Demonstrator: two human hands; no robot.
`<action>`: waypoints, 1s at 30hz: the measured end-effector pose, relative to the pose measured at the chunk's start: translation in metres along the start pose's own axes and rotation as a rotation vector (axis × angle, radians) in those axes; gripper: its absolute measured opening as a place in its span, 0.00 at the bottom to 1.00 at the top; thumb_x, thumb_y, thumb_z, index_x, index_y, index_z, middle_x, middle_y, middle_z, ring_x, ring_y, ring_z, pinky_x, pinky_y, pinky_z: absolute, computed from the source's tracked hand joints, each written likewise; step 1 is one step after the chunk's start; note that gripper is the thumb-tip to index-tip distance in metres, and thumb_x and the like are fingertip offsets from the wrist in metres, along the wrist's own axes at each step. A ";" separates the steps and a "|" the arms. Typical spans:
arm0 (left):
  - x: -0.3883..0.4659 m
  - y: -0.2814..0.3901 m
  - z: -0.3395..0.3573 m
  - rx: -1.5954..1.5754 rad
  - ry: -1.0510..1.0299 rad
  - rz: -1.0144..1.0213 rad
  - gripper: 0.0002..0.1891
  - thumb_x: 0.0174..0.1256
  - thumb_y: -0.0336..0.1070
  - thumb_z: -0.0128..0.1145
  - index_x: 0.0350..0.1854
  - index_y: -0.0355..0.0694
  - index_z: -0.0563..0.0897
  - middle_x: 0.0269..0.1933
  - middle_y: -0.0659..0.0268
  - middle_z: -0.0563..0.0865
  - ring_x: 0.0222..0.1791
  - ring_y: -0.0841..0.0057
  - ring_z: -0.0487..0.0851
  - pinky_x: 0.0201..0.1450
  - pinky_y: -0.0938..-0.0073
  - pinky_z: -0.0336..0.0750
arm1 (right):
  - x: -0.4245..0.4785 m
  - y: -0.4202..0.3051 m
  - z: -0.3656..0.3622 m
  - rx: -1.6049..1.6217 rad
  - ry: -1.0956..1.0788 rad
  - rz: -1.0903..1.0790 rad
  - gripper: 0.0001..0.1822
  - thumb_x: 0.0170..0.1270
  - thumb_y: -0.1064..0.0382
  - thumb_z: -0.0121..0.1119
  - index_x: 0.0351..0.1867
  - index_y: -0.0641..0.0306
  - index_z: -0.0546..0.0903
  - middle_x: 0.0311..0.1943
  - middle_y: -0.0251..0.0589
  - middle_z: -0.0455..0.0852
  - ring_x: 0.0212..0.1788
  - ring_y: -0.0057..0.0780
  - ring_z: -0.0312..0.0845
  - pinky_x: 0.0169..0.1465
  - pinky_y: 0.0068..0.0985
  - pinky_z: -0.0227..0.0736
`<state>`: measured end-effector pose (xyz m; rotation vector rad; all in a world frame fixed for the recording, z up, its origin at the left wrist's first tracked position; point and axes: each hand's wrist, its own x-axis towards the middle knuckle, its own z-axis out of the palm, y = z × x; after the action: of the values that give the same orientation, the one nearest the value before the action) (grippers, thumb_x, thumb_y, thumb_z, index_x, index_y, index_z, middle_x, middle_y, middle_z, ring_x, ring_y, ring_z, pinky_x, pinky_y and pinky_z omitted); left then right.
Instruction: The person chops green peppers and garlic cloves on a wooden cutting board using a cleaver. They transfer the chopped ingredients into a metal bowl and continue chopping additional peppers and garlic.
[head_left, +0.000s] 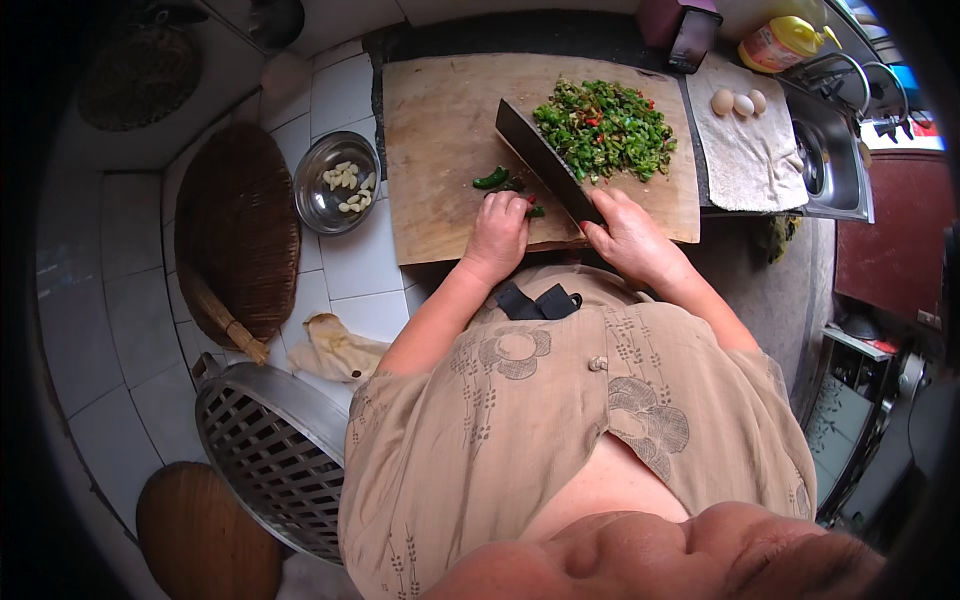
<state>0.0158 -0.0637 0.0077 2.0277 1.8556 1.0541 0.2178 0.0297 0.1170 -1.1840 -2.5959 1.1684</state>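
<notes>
A large wooden cutting board (450, 112) lies on the dark counter before me. My right hand (626, 232) is closed around the handle end of a broad cleaver (544, 154), whose blade slants up and left across the board. My left hand (499, 229) rests at the board's near edge, its fingertips on pieces of green and red chili pepper (535, 212) left of the blade; what lies under the fingers is partly hidden. Just above that hand are more green pepper pieces (491, 178). Right of the cleaver spreads a heap of chopped green and red peppers (604, 127).
Left of the board stands a bowl (304, 184) with peeled garlic cloves, beside a brown woven basket (232, 225). Several eggs (743, 105) lie on a pale towel (750, 165) at the right, next to a metal sink (844, 184). A slotted metal steamer (262, 390) stands lower left.
</notes>
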 end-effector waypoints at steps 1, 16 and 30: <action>0.000 -0.001 0.001 -0.020 0.001 -0.002 0.14 0.55 0.22 0.61 0.45 0.36 0.78 0.44 0.54 0.81 0.47 0.52 0.79 0.53 0.55 0.75 | 0.001 0.001 0.000 -0.018 0.009 -0.002 0.19 0.67 0.63 0.57 0.56 0.71 0.75 0.46 0.66 0.80 0.52 0.64 0.77 0.56 0.48 0.72; 0.016 -0.026 -0.016 0.096 0.205 -0.045 0.17 0.54 0.25 0.65 0.46 0.39 0.77 0.48 0.57 0.80 0.51 0.53 0.77 0.58 0.57 0.71 | 0.007 0.009 0.002 0.109 0.014 -0.082 0.23 0.63 0.68 0.56 0.59 0.74 0.71 0.48 0.69 0.80 0.55 0.65 0.76 0.60 0.48 0.70; 0.024 -0.031 0.000 0.031 0.151 0.067 0.12 0.57 0.24 0.62 0.44 0.39 0.79 0.48 0.55 0.82 0.50 0.54 0.81 0.53 0.60 0.79 | 0.009 0.001 0.000 0.113 0.044 -0.003 0.24 0.65 0.72 0.52 0.64 0.68 0.67 0.39 0.71 0.83 0.46 0.68 0.79 0.49 0.51 0.73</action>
<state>-0.0102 -0.0357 -0.0017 2.0945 1.8982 1.2355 0.2122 0.0365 0.1145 -1.1696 -2.4633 1.2550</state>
